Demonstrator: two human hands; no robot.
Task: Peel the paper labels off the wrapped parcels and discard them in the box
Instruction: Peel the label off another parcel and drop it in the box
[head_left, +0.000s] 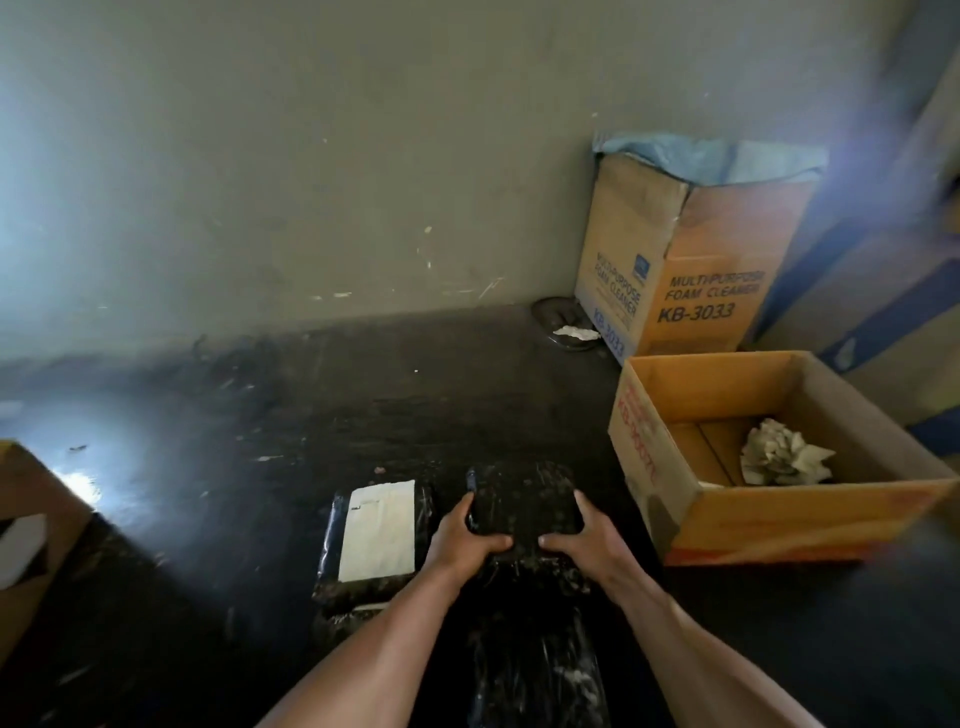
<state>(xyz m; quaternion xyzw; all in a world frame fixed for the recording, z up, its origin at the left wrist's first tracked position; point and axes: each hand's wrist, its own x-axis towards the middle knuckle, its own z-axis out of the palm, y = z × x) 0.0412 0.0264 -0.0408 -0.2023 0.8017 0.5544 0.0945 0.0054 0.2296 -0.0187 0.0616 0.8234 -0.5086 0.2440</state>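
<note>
The left hand (462, 540) and right hand (587, 540) clasp a black plastic-wrapped parcel (519, 499), seemingly bare; crumpled whitish paper (779, 457) sits in the open cardboard box (779, 519) (the neighbouring parcel (358, 590) bears an unpeeled white paper label (379, 530)).

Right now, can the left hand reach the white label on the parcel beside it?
Probably yes: the label lies uncovered just beside the left hand, though that hand grips the black parcel.
</note>
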